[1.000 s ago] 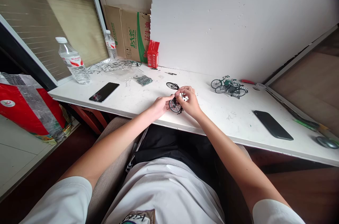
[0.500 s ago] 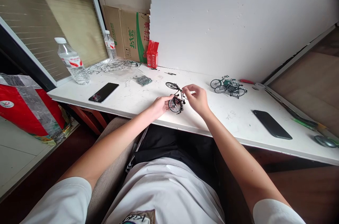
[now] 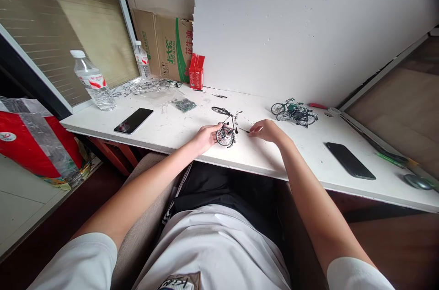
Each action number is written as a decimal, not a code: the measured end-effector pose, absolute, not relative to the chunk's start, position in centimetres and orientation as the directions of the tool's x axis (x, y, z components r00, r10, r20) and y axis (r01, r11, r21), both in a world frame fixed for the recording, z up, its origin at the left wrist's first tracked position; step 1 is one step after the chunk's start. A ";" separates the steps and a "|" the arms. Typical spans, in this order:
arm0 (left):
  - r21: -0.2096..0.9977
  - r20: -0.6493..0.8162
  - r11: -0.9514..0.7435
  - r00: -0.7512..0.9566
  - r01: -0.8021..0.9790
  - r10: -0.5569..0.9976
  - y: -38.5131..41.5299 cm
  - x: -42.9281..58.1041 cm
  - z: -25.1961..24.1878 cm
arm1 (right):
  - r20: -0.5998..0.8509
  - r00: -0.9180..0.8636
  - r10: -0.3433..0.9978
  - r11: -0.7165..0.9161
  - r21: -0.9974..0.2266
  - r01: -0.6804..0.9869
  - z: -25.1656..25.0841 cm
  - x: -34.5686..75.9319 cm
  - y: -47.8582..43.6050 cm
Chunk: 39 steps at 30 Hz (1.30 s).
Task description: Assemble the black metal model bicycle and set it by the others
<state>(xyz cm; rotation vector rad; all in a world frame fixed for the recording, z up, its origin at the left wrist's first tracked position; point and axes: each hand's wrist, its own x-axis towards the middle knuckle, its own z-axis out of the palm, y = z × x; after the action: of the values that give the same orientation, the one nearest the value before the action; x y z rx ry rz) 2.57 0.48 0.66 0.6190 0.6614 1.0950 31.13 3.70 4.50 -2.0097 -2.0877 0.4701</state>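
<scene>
A small black model bicycle [image 3: 226, 131] stands on the white table [image 3: 298, 157], only partly put together, near the front edge. My left hand [image 3: 205, 136] grips it at its near wheel. My right hand [image 3: 265, 129] rests on the table just right of the model, fingers pinched on a thin dark pin-like part [image 3: 244, 130]. A loose black wheel [image 3: 219, 110] lies just behind the model.
Two finished green model bicycles [image 3: 294, 113] stand at the back right. A black phone [image 3: 350, 167] lies to the right, another phone [image 3: 134, 120] to the left. Two water bottles [image 3: 92, 81], plastic part frames [image 3: 147, 85], a red carton [image 3: 196, 72] and a cardboard box [image 3: 168, 46] sit at the back left.
My right hand has left the model's top and moved right and down onto the table, pinching a thin part. My left hand stays on the wheel.
</scene>
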 end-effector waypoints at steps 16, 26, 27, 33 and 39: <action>0.842 -0.037 0.237 0.387 -0.484 0.921 0.6 2.1 -0.4 | 0.468 0.036 0.883 0.342 -0.695 0.632 6.2 29.2 2.8; 0.830 -0.031 0.233 0.376 -0.506 0.926 1.0 2.2 -1.0 | 0.610 -0.173 0.773 0.619 -0.668 0.413 8.6 25.5 -0.9; 0.826 -0.028 0.231 0.373 -0.514 0.928 1.0 2.2 -1.1 | 0.604 -0.208 0.769 0.628 -0.654 0.422 8.6 25.3 -1.1; 0.815 -0.030 0.235 0.367 -0.529 0.930 0.9 2.3 -0.9 | 0.580 -0.316 0.751 0.655 -0.595 0.466 8.4 24.4 -1.8; 0.814 -0.033 0.240 0.370 -0.529 0.928 0.7 2.3 -0.6 | 0.565 -0.328 0.757 0.647 -0.577 0.498 8.1 24.1 -1.7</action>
<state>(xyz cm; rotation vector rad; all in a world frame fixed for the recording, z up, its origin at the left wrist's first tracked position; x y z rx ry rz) 2.29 0.67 -0.61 0.8140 0.5908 1.0801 24.10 -1.74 8.13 -0.9786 -2.0004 0.3788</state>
